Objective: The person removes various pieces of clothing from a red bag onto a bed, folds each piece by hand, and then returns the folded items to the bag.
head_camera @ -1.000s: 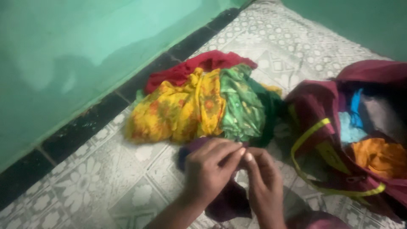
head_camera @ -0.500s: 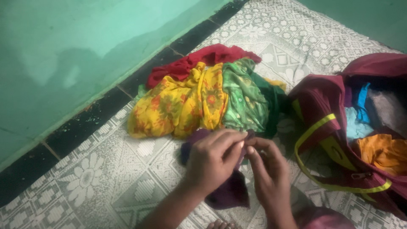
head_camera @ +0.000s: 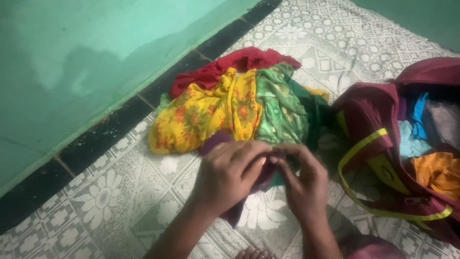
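My left hand (head_camera: 227, 175) and my right hand (head_camera: 302, 184) both pinch a small dark purple cloth (head_camera: 216, 140) just above the patterned floor. The fingertips of the two hands meet at its upper edge, and a fold of it hangs down below my left palm. Right behind my hands lies a pile of clothes: a yellow flowered cloth (head_camera: 206, 115), a green printed cloth (head_camera: 280, 110) and a red cloth (head_camera: 225, 67) at the back.
A maroon bag (head_camera: 378, 115) with yellow-green trim lies open at the right, holding blue, grey and orange clothes. A green wall (head_camera: 72, 62) with a dark skirting runs along the left. The floor (head_camera: 96, 201) has a white flower pattern. Toes show at the bottom edge.
My hands have lifted the purple cloth off the floor and bunched it up between them; less of it lies on the floor than before. The view has shifted slightly.
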